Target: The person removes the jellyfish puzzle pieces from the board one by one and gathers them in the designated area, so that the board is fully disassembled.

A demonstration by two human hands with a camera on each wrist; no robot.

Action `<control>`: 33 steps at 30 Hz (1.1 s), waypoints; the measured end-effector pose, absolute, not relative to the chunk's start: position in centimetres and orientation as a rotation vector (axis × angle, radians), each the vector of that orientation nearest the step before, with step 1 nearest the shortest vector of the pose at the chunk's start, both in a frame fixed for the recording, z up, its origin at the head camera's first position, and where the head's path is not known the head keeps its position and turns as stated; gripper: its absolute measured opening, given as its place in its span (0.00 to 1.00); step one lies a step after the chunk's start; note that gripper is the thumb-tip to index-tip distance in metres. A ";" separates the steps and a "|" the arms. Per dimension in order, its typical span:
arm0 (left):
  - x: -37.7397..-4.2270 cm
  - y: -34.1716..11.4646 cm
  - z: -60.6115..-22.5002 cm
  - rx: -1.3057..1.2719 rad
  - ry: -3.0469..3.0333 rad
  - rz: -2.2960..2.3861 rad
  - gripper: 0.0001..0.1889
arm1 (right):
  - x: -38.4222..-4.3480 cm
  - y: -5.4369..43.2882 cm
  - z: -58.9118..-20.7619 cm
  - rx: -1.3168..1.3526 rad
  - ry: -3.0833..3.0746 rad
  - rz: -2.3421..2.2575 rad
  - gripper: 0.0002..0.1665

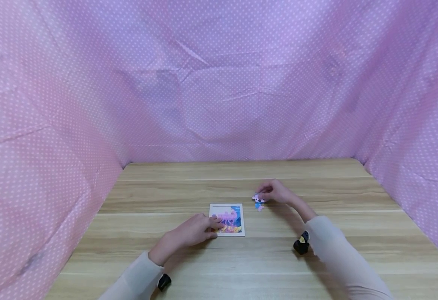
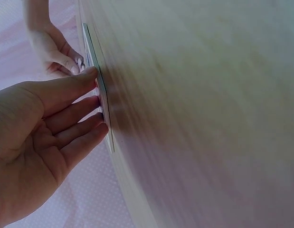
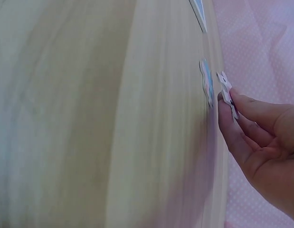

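A square jigsaw puzzle board (image 1: 243, 227) with a white border lies flat on the table, showing a pink and blue picture with a pale bare patch at its upper left. My left hand (image 1: 194, 230) rests on the board's left side. In the left wrist view its fairly straight fingers (image 2: 73, 116) touch the board and the thumb is at the edge. Between thumb and fingers, my right hand (image 1: 279, 193) pinches a pink-and-white jigsaw piece (image 3: 226, 90), tilted above the table. Another jigsaw piece (image 3: 206, 83), pink and blue, lies just below it on the table.
The wooden table (image 1: 147, 187) has light and dark grain bands. Pink polka-dot cloth (image 1: 219, 104) hangs behind it and along both sides. Black wrist devices (image 1: 301, 243) are near both sleeves.
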State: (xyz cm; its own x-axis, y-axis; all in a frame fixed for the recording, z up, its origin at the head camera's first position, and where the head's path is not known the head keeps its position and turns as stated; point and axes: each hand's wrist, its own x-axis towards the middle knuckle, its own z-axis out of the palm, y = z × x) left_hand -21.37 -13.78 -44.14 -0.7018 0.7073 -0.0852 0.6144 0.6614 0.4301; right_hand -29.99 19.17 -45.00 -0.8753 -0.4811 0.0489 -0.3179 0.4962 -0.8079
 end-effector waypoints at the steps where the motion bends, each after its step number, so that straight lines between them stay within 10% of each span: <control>1: -21.4 -13.8 -44.1 1.065 2.634 0.549 0.17 | -29.9 19.4 -45.0 -0.669 2.553 -1.323 0.09; 33: -20.3 -12.9 -44.2 1.020 2.633 0.589 0.17 | -27.9 22.6 -44.7 -0.565 2.723 -1.122 0.05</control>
State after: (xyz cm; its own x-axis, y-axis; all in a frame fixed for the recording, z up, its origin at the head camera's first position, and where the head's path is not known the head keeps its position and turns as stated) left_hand -20.28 -12.92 -44.21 -0.7211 0.6869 -0.0907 0.5828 0.6721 0.4567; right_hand -27.94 22.59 -44.72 -0.9192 -0.3936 0.0113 -0.2873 0.6510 -0.7026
